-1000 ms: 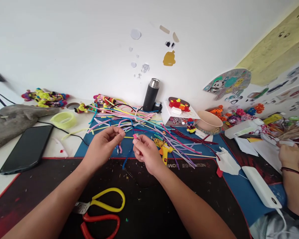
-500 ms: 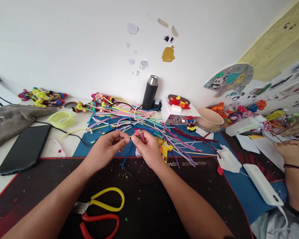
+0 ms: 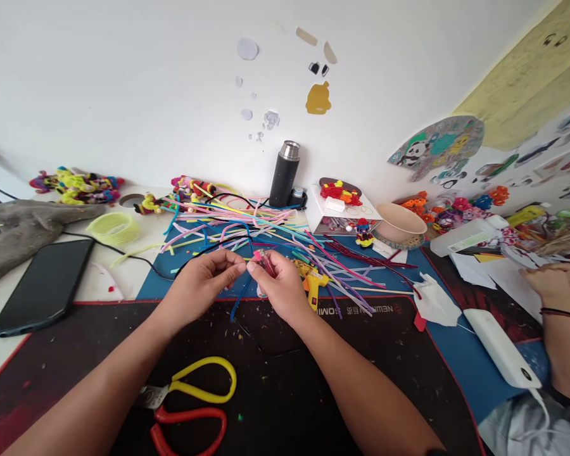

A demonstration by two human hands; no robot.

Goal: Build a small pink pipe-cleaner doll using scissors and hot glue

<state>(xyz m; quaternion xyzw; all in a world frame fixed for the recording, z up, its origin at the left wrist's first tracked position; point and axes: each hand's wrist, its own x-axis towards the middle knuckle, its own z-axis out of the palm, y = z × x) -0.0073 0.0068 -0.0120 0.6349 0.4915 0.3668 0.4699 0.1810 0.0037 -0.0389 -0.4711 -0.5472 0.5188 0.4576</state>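
Clock reference: positions read from the meeting point of the two hands, 12 being towards the wall.
Phone (image 3: 42, 286): dark screen up, flat, at 9 o'clock.
Yellow-green coil (image 3: 113, 228): on the pale tabletop, between 9 and 10 o'clock.
Scissors (image 3: 190, 394): one yellow and one red handle, lying on the dark mat (image 3: 275, 399) at 7 o'clock.
Left hand (image 3: 208, 278): forearm enters from 8 o'clock, hand raised above the mat, fingers curled; thumb and forefinger brought together at the tips, pointing to 3 o'clock. Whether anything sits between them cannot be told.
Fuzzy stems (image 3: 237, 218): many colours, loosely heaped at 12 o'clock.
Pink item (image 3: 262, 257): small, partly covered, at the right thumb, just beside the left fingertips.
Right hand (image 3: 282, 285): forearm enters from 4 o'clock; fingers bent, thumb and fingers clamped on the pink item.
Black flask (image 3: 284, 176): upright, at 1 o'clock.
Yellow glue gun (image 3: 316, 284): at 3 o'clock, just beyond the right hand.
Co-worker's hands (image 3: 551, 284): clasped, at 3 o'clock, well apart.
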